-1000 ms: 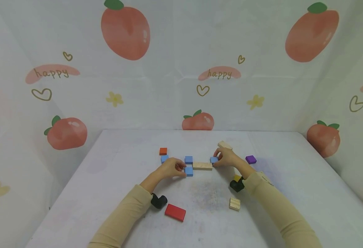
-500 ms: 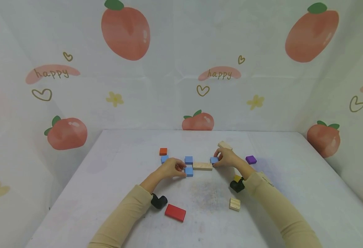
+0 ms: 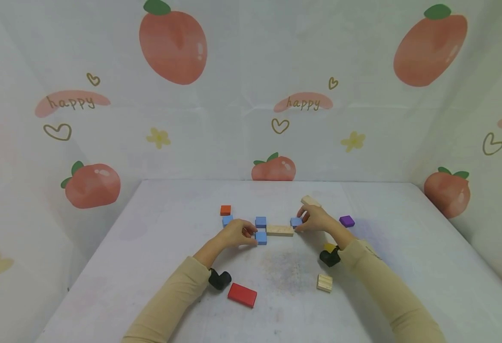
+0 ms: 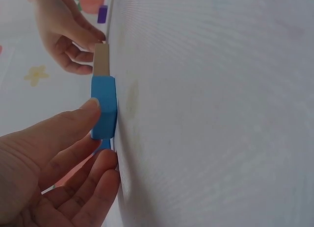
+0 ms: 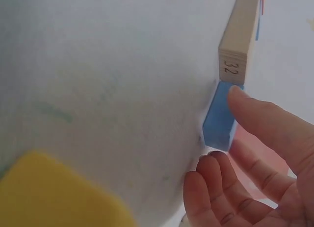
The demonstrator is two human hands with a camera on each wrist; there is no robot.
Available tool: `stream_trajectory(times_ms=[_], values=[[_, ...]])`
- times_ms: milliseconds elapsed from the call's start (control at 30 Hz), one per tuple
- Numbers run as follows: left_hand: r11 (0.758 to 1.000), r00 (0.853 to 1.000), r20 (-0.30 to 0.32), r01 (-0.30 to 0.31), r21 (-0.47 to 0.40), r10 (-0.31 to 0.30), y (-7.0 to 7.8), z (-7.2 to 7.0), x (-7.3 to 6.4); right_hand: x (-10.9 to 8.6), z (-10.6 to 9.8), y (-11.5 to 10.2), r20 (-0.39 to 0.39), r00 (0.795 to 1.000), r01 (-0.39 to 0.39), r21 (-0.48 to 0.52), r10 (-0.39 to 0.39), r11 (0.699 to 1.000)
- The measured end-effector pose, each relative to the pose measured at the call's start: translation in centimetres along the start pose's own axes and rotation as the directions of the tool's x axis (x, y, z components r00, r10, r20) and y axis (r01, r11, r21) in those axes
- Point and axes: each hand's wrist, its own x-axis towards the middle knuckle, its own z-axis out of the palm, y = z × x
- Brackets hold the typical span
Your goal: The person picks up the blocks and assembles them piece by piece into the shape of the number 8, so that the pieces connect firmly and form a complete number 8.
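At the middle of the table my left hand [image 3: 235, 233] pinches a blue block [image 3: 261, 238] by its left end. The left wrist view shows the thumb on that block's side, with the index finger partly hidden behind it. My right hand [image 3: 317, 219] pinches another blue block [image 3: 295, 222]; in the right wrist view this block [image 5: 220, 116] meets the end of a pale wooden block marked 32 [image 5: 239, 40]. The same long wooden block [image 3: 280, 231] lies between the two hands. Just behind the left hand's block is a third blue block [image 3: 261, 222].
Behind the left hand lie an orange block [image 3: 225, 210] and a partly covered blue block [image 3: 227, 220]. A wooden block [image 3: 311, 201] and a purple block [image 3: 347, 221] are at right. Nearer are a red block [image 3: 242, 295], a wooden block [image 3: 324, 283] and a yellow block [image 3: 329, 247].
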Motion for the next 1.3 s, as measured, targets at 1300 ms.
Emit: stream_trajectory(times_ms=[1300], values=[[1.000,1.000,0.004,0.008,-0.007,-0.008,-0.2,0.1,0.1,-6.6,-2.6,4.4,0.221,0.972,0.084,-0.003,-0.081,0.996]])
